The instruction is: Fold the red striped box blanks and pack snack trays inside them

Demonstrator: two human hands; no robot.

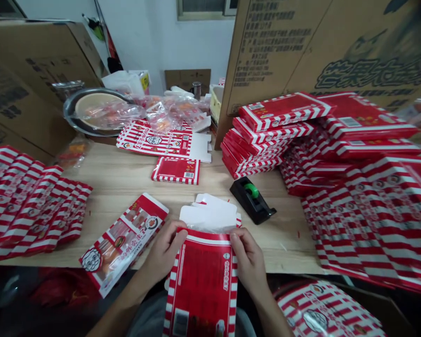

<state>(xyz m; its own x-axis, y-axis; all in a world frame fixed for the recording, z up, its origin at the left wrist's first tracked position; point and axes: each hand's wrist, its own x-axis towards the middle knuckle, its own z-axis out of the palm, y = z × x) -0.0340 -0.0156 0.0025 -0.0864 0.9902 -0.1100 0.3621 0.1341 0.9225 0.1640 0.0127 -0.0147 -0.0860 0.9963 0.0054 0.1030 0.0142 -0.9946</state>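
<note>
Red-striped carton (200, 285) sits pinched between left hand (163, 250) and right hand (248, 262).

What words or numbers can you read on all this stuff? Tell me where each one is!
"芒果" opens the big characters on the cardboard carton; the rest is unclear.
Carton's small print: too small to read.
Barcode on the red box: digits too small.
The striped box being held: print too blurred.

Even indoor lt, soft shadows, wide-angle warp at edges.
</note>
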